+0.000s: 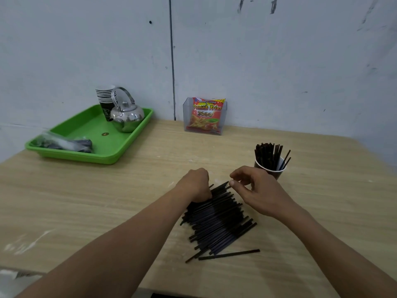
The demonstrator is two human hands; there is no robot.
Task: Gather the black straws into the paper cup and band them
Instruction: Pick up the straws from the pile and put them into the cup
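A pile of black straws (217, 220) lies on the wooden table (107, 201) in front of me, with one stray straw (228, 254) at its near edge. My left hand (196, 183) is curled over the pile's far left end, fingers closed on several straws. My right hand (255, 190) hovers at the pile's far right end, thumb and forefinger pinching near straw tips. Behind the right hand stands a dark paper cup (276, 171) with many black straws (268, 154) upright in it.
A green tray (90, 155) at the back left carries a steel kettle (126, 117), a stack of paper cups (105, 100) and a plastic bag (64, 144). A clear holder with a snack packet (205, 116) stands against the wall.
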